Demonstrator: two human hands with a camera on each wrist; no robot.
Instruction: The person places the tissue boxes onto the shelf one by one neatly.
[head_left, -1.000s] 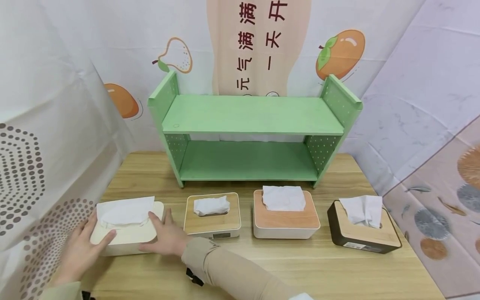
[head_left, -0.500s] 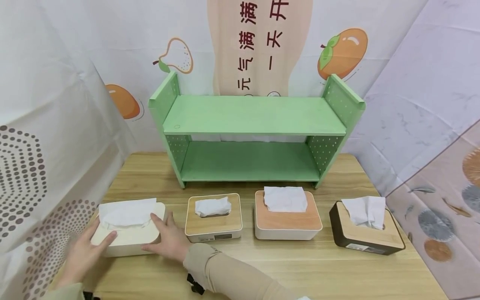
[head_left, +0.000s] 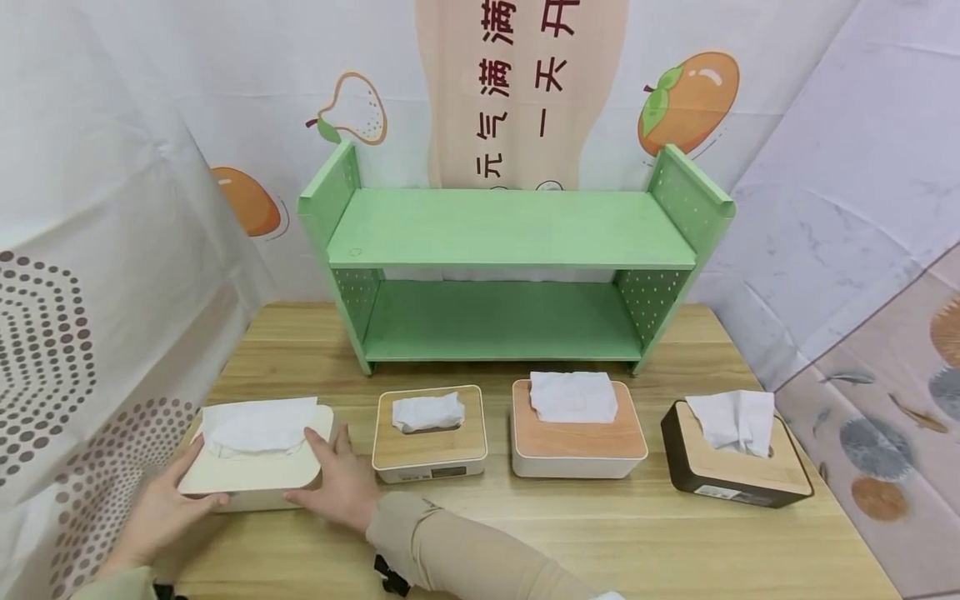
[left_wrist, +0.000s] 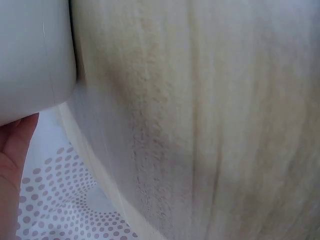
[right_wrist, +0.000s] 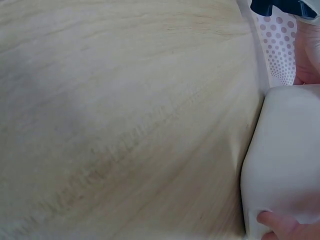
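Observation:
A white tissue box with a tissue sticking out of its top stands on the table at the left. My left hand holds its left end, with the thumb at the front side and fingers along the left side. At the right end my right hand grips it, thumb near the front corner and fingers at the right side. In the left wrist view the box's wall fills the upper left corner. In the right wrist view the fingers of my right hand touch the box. Its underside is hidden.
To the right stand a small wood-topped tissue box, a tissue box with an orange-brown lid and a black-sided tissue box. A green two-tier shelf rises behind them. A dotted cloth hangs at the left table edge.
My left thumb has slid down from the top of the white tissue box to its front side. The right hand keeps its hold. The box shows no clear movement on the table.

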